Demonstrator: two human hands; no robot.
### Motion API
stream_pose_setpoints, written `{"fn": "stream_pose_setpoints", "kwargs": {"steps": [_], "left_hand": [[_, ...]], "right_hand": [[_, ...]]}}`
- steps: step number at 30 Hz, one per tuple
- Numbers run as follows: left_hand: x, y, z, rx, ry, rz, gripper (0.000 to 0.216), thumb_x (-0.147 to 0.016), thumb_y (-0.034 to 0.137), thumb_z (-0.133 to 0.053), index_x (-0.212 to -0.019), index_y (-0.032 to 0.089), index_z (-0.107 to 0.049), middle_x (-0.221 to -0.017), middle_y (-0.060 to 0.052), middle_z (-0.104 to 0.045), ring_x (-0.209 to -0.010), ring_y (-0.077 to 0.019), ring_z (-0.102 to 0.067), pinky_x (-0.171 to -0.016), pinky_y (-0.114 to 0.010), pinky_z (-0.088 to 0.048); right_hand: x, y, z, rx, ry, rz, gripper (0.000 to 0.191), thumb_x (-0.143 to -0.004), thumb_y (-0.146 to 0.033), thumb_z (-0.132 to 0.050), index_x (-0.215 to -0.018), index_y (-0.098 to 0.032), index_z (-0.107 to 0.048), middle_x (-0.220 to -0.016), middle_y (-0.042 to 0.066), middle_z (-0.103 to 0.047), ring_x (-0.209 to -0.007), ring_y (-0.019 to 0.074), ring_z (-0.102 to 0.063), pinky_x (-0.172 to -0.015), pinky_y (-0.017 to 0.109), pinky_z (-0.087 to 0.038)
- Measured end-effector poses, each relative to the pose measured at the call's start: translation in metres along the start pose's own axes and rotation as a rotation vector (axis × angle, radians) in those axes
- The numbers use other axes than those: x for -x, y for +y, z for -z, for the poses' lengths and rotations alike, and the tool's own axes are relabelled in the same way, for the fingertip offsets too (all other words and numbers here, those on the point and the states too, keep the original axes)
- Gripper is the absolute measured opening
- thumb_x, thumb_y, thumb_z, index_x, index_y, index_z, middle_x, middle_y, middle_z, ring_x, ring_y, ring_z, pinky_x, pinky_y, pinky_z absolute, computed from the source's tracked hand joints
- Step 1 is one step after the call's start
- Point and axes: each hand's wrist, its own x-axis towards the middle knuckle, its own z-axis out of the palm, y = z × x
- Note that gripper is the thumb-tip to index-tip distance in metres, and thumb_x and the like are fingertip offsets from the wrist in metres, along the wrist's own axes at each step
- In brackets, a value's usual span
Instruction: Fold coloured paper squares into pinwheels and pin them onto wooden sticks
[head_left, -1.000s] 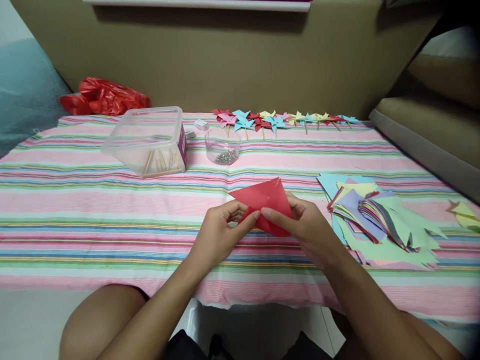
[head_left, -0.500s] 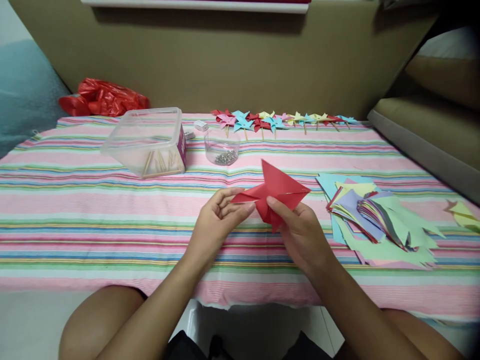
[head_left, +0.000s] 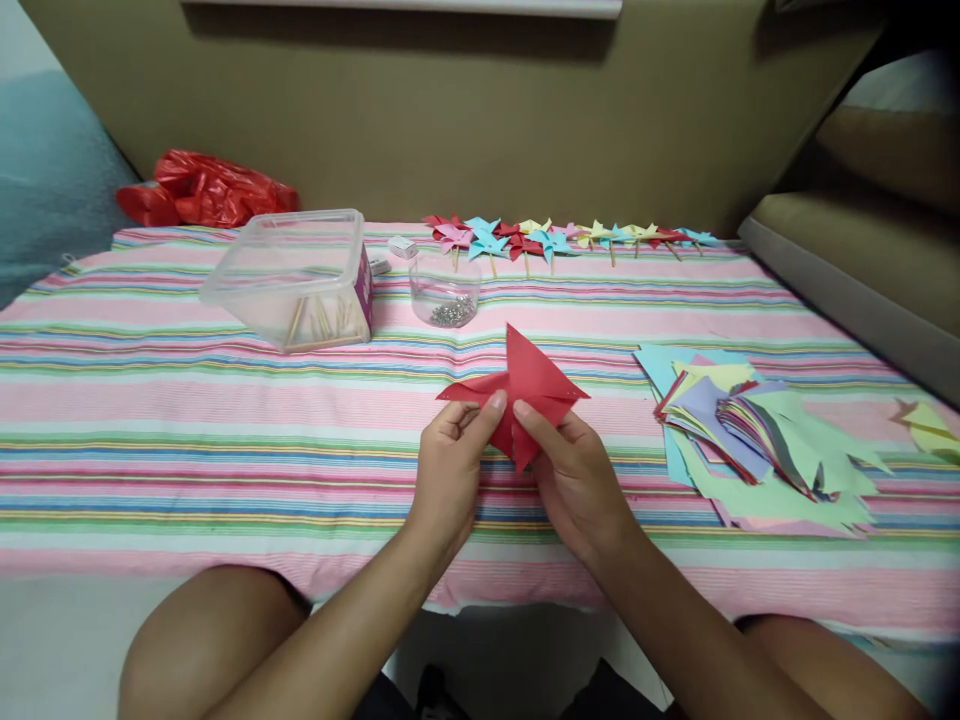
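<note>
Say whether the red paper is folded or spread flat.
Folded: the red paper has flaps turned in toward its middle, where thumbs of the left hand and right hand rest.

The left hand (head_left: 454, 460) and right hand (head_left: 577, 470) are showing bare, the thumbnails (head_left: 499, 399) looking short and rounded. Slender forearms (head_left: 360, 610) are running uncovered by sleeves, and the round left knee (head_left: 210, 625) is showing bare too. Between the legs, dark patches (head_left: 615, 693) are peeking out, possibly clothing.
</note>
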Motion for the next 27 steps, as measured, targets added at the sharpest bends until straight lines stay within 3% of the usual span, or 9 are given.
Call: {"fn": "stream_pose_setpoints", "kwargs": {"steps": [3, 6, 8, 11, 13, 15, 19, 27], "left_hand": [[-0.005, 0.006, 0.003, 0.045, 0.064, 0.047, 0.029, -0.074, 0.038, -0.085, -0.076, 0.014, -0.069, -0.071, 0.000, -0.066, -0.064, -0.0105, -0.057, -0.061, -0.023, -0.046], [-0.009, 0.010, 0.006, 0.061, 0.097, 0.051, 0.033, -0.070, 0.038, -0.088, -0.069, 0.014, -0.065, -0.065, 0.002, -0.062, -0.056, -0.0091, -0.053, -0.051, -0.022, -0.042], [-0.011, 0.012, 0.008, 0.067, 0.096, 0.045, 0.033, -0.070, 0.037, -0.088, -0.068, 0.014, -0.065, -0.064, 0.002, -0.062, -0.054, -0.0086, -0.052, -0.050, -0.021, -0.041], [-0.012, 0.012, 0.010, 0.081, 0.094, 0.047, 0.032, -0.068, 0.036, -0.089, -0.070, 0.014, -0.066, -0.065, 0.001, -0.065, -0.055, -0.0088, -0.055, -0.054, -0.021, -0.044], [-0.011, 0.012, 0.010, 0.083, 0.094, 0.056, 0.032, -0.067, 0.035, -0.089, -0.071, 0.014, -0.066, -0.066, 0.001, -0.065, -0.057, -0.0094, -0.057, -0.056, -0.022, -0.045], [-0.011, 0.011, 0.009, 0.069, 0.089, 0.052, 0.031, -0.069, 0.036, -0.088, -0.070, 0.014, -0.066, -0.065, 0.001, -0.064, -0.058, -0.0096, -0.056, -0.057, -0.023, -0.045], [-0.008, 0.010, 0.008, 0.011, 0.077, 0.015, 0.031, -0.071, 0.036, -0.088, -0.070, 0.014, -0.066, -0.064, 0.002, -0.063, -0.059, -0.0098, -0.055, -0.059, -0.023, -0.045], [-0.005, 0.007, 0.007, -0.090, 0.056, -0.028, 0.032, -0.074, 0.039, -0.086, -0.069, 0.014, -0.066, -0.063, 0.002, -0.061, -0.059, -0.0095, -0.053, -0.059, -0.023, -0.043]], "right_hand": [[-0.003, -0.001, 0.004, 0.114, -0.003, 0.111, 0.043, -0.087, -0.039, -0.066, -0.126, -0.026, -0.054, -0.114, 0.005, -0.072, -0.099, 0.0222, -0.070, -0.087, 0.041, -0.058], [-0.004, -0.002, 0.011, 0.362, -0.028, 0.340, 0.063, -0.089, -0.026, -0.061, -0.145, -0.034, -0.033, -0.115, 0.004, -0.068, -0.093, 0.0199, -0.069, -0.085, 0.041, -0.057], [-0.005, -0.002, 0.015, 0.564, -0.115, 0.460, 0.057, -0.088, -0.021, -0.062, -0.140, -0.035, -0.043, -0.119, 0.005, -0.065, -0.097, 0.0196, -0.067, -0.087, 0.040, -0.056], [-0.006, -0.003, 0.017, 0.769, -0.179, 0.533, 0.020, -0.089, -0.023, -0.064, -0.108, -0.028, -0.068, -0.109, 0.005, -0.063, -0.099, 0.0211, -0.064, -0.086, 0.040, -0.056], [-0.006, -0.004, 0.017, 0.786, -0.158, 0.542, 0.008, -0.090, -0.028, -0.066, -0.094, -0.026, -0.072, -0.096, 0.004, -0.059, -0.094, 0.0208, -0.062, -0.083, 0.038, -0.056], [-0.007, -0.005, 0.016, 0.728, -0.136, 0.515, 0.009, -0.091, -0.032, -0.066, -0.089, -0.025, -0.073, -0.091, 0.003, -0.055, -0.088, 0.0190, -0.061, -0.078, 0.035, -0.056], [-0.009, -0.007, 0.015, 0.595, -0.085, 0.430, 0.014, -0.089, -0.035, -0.069, -0.082, -0.024, -0.073, -0.091, 0.002, -0.056, -0.084, 0.0164, -0.060, -0.076, 0.032, -0.057], [-0.009, -0.009, 0.015, 0.573, 0.001, 0.372, 0.019, -0.081, -0.041, -0.075, -0.078, -0.023, -0.071, -0.093, 0.003, -0.056, -0.084, 0.0173, -0.063, -0.073, 0.032, -0.059]]}}
